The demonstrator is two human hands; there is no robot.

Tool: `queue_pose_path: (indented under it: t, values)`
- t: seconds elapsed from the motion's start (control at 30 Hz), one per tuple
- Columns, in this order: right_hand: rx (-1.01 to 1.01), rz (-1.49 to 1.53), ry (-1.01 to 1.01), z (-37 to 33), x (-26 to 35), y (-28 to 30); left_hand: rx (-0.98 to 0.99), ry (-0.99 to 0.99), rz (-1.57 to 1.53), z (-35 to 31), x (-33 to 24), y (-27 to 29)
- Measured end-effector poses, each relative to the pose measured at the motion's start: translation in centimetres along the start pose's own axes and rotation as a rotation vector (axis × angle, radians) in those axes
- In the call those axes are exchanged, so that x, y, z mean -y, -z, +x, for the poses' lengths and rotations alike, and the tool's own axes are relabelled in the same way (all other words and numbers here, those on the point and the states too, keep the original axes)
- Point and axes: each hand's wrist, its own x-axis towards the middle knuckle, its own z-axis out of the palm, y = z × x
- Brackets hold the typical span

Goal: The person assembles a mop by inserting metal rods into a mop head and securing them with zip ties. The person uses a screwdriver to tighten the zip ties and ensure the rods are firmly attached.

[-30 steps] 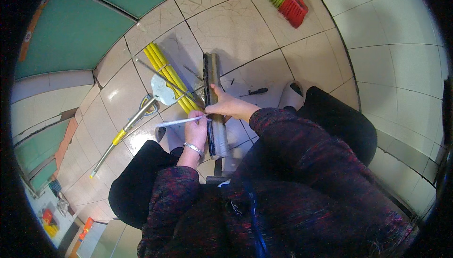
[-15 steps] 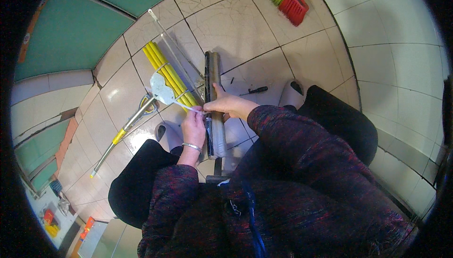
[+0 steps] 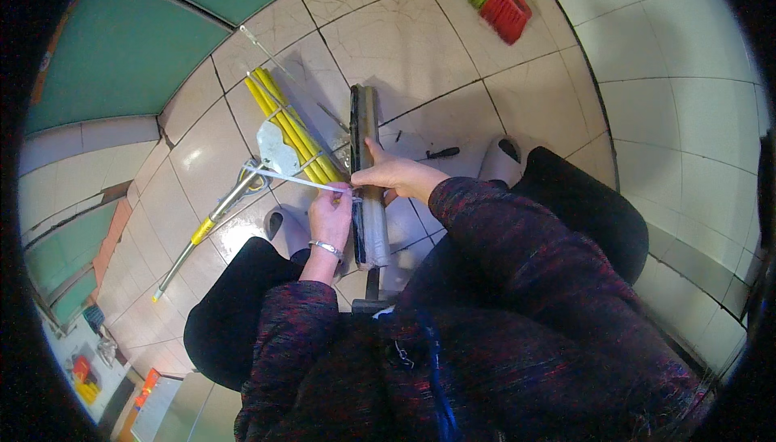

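Note:
A long grey sponge mop head (image 3: 371, 232) with a black backing stands lengthwise between my knees. My right hand (image 3: 396, 175) grips it around the middle, thumb on its upper face and other fingers partly hidden beneath. Beside its black edge, my left hand (image 3: 330, 214) pinches a thin white strip (image 3: 295, 178), which looks like a cable tie. The strip's free end stretches left over a mop with yellow rollers (image 3: 289, 127), a pale plate (image 3: 276, 151) and a silver-and-yellow handle (image 3: 204, 230).
A thin rod (image 3: 275, 56) slants beyond the rollers. A black-handled tool (image 3: 442, 153) lies on the tiled floor near my right shoe (image 3: 499, 163). Far right is a red broom head (image 3: 505, 18) with green bristles. Green panels (image 3: 121, 54) stand left, a white tiled wall (image 3: 679, 111) right.
The white strip has swung to the left and its free end now reaches farther over the mop handle. The thin rod's far end has shifted slightly left. Both hands stay nearly in place.

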Motion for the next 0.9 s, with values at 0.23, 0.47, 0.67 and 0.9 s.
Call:
queue_pose_path:
  t: [0.23, 0.47, 0.67, 0.9]
  values:
    - [0.015, -0.075, 0.002, -0.7, 0.3, -0.1, 0.008, 0.088, 0.075, -0.4, -0.6, -0.3]
    - [-0.069, -0.068, 0.030, 0.0, -0.6, -0.6, 0.004, 0.171, -0.087, -1.1, -1.7, -0.1]
    - [-0.173, -0.126, 0.201, 1.3, -2.2, -0.7, 0.008, 0.126, -0.097, -1.4, -2.4, -0.1]
    - [-0.165, -0.068, 0.153, 0.8, -1.7, -0.8, -0.002, 0.005, 0.025, -1.0, -2.1, 0.5]
